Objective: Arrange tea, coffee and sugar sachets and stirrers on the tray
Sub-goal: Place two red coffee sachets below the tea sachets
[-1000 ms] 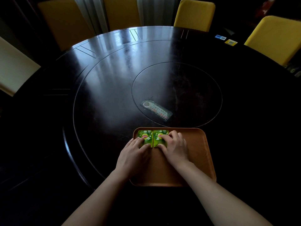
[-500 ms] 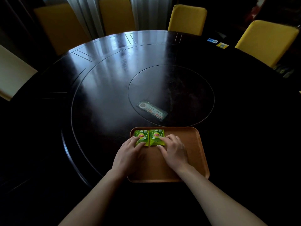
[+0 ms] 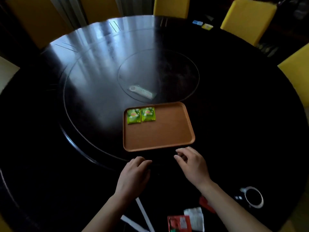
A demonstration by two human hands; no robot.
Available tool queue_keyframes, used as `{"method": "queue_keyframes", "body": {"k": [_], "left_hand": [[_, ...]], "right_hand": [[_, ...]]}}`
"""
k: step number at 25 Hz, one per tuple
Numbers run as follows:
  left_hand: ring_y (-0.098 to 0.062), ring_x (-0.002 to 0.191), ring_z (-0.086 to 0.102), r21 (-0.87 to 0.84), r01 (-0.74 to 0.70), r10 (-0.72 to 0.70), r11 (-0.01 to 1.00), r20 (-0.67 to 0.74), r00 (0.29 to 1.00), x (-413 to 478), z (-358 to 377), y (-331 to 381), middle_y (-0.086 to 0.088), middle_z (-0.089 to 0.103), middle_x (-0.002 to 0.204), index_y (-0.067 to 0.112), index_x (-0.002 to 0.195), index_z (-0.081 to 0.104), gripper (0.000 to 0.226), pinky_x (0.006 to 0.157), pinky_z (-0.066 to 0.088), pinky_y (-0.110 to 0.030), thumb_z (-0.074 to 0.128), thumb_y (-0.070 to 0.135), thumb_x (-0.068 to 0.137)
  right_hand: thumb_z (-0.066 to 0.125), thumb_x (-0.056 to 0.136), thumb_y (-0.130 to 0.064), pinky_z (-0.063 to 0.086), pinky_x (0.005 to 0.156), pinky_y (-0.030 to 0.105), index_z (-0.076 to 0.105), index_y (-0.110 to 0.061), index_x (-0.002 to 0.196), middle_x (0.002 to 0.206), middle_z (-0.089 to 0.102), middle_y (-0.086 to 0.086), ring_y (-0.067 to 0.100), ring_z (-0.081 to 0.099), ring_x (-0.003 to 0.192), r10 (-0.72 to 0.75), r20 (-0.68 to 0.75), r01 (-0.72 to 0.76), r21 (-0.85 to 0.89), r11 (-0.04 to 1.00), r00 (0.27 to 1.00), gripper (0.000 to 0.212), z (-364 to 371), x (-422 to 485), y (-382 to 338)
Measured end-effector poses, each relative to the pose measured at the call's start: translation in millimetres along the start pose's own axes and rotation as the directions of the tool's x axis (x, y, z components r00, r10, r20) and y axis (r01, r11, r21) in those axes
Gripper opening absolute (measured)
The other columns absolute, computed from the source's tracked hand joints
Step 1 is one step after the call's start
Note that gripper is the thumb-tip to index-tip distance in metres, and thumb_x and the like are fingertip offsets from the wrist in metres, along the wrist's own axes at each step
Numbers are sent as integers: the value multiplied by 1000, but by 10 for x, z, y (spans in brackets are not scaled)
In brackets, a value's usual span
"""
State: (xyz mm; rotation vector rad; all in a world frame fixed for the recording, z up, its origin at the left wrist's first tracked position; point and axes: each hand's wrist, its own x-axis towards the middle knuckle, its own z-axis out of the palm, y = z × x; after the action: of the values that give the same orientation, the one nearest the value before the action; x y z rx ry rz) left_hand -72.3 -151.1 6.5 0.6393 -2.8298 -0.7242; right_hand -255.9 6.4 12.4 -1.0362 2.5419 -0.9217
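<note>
Dining room, home or restaurant; yellow upholstered chairs [image 3: 247,17] are ringing a large round dark worktop [image 3: 234,101] with inset turntable [image 3: 158,76]; curtains [image 3: 66,12] are hanging behind.

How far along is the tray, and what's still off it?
Done: two green tea sachets lie side by side in the tray's far left corner. In hand: nothing; left hand and right hand hover empty near its front edge. Left: red sachet, white sachet and white stirrers on the table.
</note>
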Motion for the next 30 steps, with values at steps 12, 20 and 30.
{"method": "queue_keyframes", "body": {"k": [12,20,30], "left_hand": [[-15,100,53,88,-139,84,986,459,885,-916,822,863,5,56,113,29,131,58,57,87,45,-30,53,62,84],[-16,87,53,217,-74,-11,973,368,930,-1090,1079,866,6,54,98,27,105,64,48,74,45,-28,77,54,69],[-9,68,67,-270,397,-320,877,286,903,-1099,825,993,6,69,76,26,80,65,15,59,57,-27,78,33,80]], "right_hand": [[65,90,-30,44,99,25,57,-24,133,126,54,-10,12,49,121,244,329,-180,-212,960,912,45,-187,-1723,696],[65,92,-30,55,91,32,50,-18,140,145,44,-1,20,53,123,327,129,-280,-288,916,936,52,-160,-1642,814],[67,91,-29,57,64,30,38,-18,142,124,47,1,17,66,86,400,70,-350,-365,863,914,60,-189,-1431,870]]}}
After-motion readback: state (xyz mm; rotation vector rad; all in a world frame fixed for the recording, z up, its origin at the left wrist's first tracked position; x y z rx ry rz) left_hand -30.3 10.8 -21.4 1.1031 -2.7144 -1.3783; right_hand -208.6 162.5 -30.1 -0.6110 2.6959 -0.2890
